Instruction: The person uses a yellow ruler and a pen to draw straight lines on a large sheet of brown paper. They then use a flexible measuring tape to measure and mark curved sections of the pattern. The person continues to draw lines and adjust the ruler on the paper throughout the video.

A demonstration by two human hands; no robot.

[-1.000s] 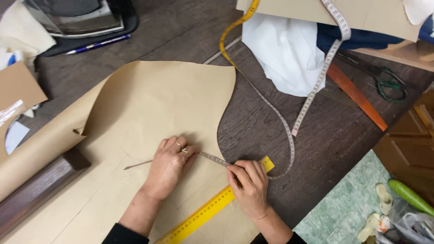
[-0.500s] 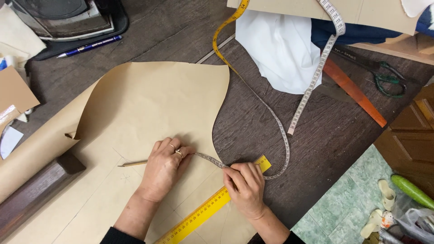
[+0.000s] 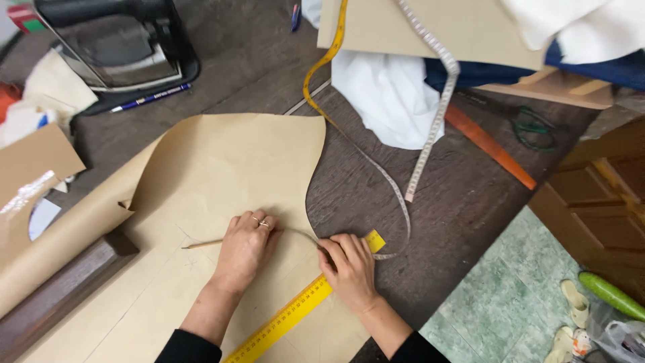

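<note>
While our left hand [image 3: 245, 245] presses flat, pencil [image 3: 201, 244] beneath it, our right hand [image 3: 349, 269] pins the tape measure [image 3: 396, 202] along the brown pattern paper [image 3: 222, 175] edge at lower centre; measuring that curve seems underway.

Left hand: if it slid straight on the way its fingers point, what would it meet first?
The left hand points up and slightly right across the brown pattern paper. Its fingers already lie on the measuring tape; beyond that only bare paper, then its curved cut edge and the dark wooden table.
</note>
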